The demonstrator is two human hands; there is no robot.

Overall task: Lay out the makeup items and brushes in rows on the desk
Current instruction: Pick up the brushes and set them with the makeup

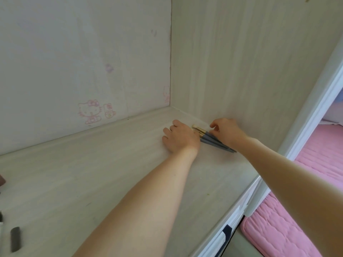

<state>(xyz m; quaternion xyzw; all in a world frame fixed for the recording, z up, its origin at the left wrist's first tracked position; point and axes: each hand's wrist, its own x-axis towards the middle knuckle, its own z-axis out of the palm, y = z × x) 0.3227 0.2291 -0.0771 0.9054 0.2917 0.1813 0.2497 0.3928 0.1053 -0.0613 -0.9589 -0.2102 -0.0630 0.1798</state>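
A small bunch of makeup brushes (213, 139) with grey-blue handles and gold ferrules lies on the pale wood desk (92, 173) near the far right corner, bristles pointing at the back wall. My left hand (180, 139) rests palm down on the desk just left of the brushes, its thumb side against them; its fingertips are hidden. My right hand (227, 131) is over the brush handles from the right, with thumb and fingers curled and pinching at them. The handle tips stick out below my right wrist.
A dark grey stick (15, 239) lies at the lower left, with other small items (1, 219) cut off by the left edge. A back wall with pink cat stickers (91, 111) and a side panel (250, 71) enclose the corner. A pink mattress (326, 164) lies beyond the desk's right edge.
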